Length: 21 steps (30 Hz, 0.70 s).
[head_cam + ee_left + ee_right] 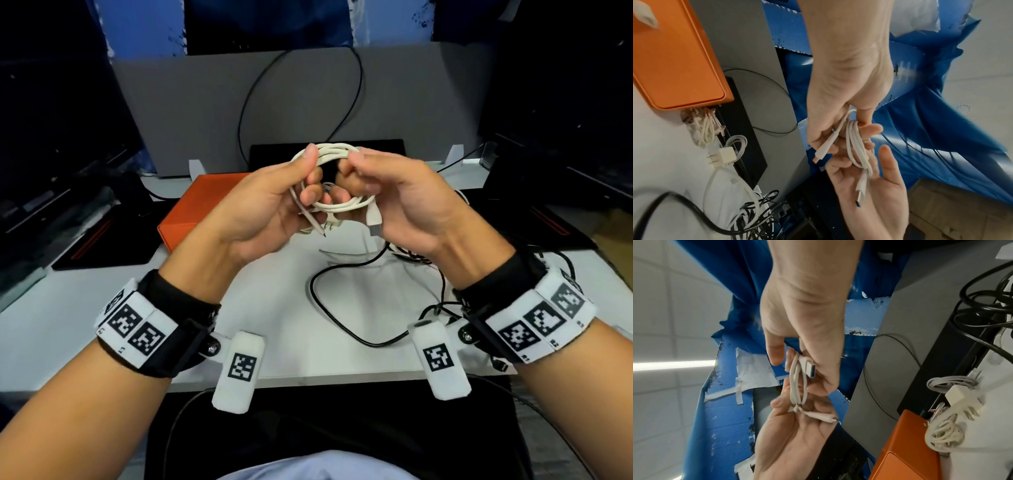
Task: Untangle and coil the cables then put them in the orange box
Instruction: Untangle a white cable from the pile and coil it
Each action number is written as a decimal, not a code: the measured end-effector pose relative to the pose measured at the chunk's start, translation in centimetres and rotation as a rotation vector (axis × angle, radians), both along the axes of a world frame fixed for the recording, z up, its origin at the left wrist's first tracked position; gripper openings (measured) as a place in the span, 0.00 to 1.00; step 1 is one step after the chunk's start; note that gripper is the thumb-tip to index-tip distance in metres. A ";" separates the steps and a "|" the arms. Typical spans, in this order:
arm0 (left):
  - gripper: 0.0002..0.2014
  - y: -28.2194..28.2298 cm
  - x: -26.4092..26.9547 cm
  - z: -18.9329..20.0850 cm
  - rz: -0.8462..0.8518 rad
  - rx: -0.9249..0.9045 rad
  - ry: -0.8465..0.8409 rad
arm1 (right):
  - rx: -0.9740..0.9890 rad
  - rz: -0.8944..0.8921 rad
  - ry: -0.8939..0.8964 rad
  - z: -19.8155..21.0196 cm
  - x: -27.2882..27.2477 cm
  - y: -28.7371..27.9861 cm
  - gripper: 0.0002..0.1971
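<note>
Above the near part of the white table (68, 342), both hands are raised together, holding a coiled white cable (329, 178) between them. The left hand (270, 209) has its thumb and curled fingers pinched on the left side of the coil, and one thin connector end (313, 222) of the cable sticks out below its palm. The right hand (404, 202) has its fingers curled round the right side of the loops, with the USB plug (375, 221) hanging down against its palm. In the left wrist view the same coil (856, 142) runs across the fingers of both hands, the left hand (846, 91) gripping it from above and the right hand (875, 186) lying under it with the palm up. On the table below the hands, a black cable (329, 308) loops across the white surface, and it runs into a tangle of black and white cables (442, 291) under the right wrist. Farther back and to the left, the orange box (191, 209) sits on the table with its lid closed. Just beside its end, the left wrist view shows a bundle of white cables (702, 128) and a white plug adapter (723, 155) lying on the table. Behind the box stands a grey panel (191, 102), and a thin black wire (246, 102) curves in front of it.
</note>
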State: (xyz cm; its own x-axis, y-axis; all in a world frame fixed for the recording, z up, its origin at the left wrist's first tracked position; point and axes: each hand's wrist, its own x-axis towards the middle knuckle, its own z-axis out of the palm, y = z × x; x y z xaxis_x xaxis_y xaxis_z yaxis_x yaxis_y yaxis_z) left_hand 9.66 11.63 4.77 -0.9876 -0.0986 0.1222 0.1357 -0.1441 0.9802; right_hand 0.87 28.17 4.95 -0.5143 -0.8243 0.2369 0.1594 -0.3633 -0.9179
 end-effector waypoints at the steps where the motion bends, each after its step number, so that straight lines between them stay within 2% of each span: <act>1: 0.18 0.0 0.0 0.1 -0.003 -0.007 0.002 | -0.003 -0.024 -0.009 -0.1 -0.1 -0.1 0.12; 3: 0.22 0.1 -0.1 0.2 -0.016 -0.024 -0.004 | 0.029 -0.121 0.038 -0.3 -0.2 -0.5 0.16; 5: 0.26 0.0 -0.1 0.4 -0.007 -0.043 -0.026 | 0.126 -0.277 0.244 -0.8 -0.4 -1.0 0.19; 7: 0.26 -0.1 -0.3 0.1 0.019 -0.051 -0.047 | 0.180 -0.377 0.388 -1.0 -0.2 -1.4 0.19; 10: 0.22 0.1 -0.6 -0.5 -0.040 0.006 -0.055 | 0.104 -0.395 0.256 -0.7 0.1 -1.5 0.20; 13: 0.20 0.2 -0.5 -0.6 -0.061 0.050 -0.036 | 0.007 -0.308 0.048 -0.3 0.3 -1.6 0.20; 17: 0.20 -0.5 -0.6 -0.1 0.013 0.013 0.034 | -0.070 -0.126 -0.165 -0.1 0.7 -1.4 0.19; 19: 0.22 -0.9 -0.5 0.3 0.023 0.017 0.049 | -0.091 -0.044 -0.176 0.2 1.0 -1.2 0.19; 21: 0.22 -0.9 -0.3 0.7 0.005 0.013 0.061 | -0.067 -0.021 -0.075 0.2 1.0 -1.0 0.19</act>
